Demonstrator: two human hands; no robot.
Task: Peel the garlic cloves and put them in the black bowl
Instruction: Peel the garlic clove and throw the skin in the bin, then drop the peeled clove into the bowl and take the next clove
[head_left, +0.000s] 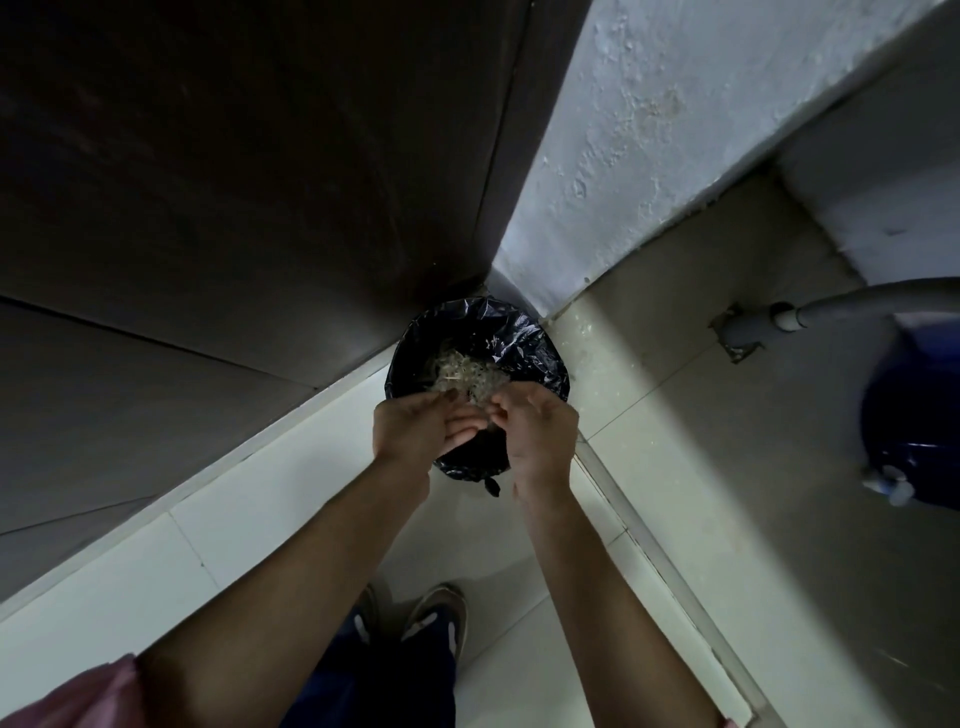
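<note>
I stand over a small bin lined with a black plastic bag (524, 338) in a floor corner. A pale heap of garlic skins (467, 375) lies inside it. My left hand (415, 426) and my right hand (535, 428) are held together just above the bin's near rim, fingertips touching each other. The left fingers lie fairly straight; the right fingers curl inward against the left fingertips. Whether anything is pinched between them cannot be made out. No garlic cloves and no black bowl are in view.
A dark wooden door or cabinet (234, 182) fills the left. A white rough wall (649, 130) stands behind the bin. A grey pipe (831, 306) and a blue container (914, 415) are at the right. My feet (415, 618) stand on pale floor tiles.
</note>
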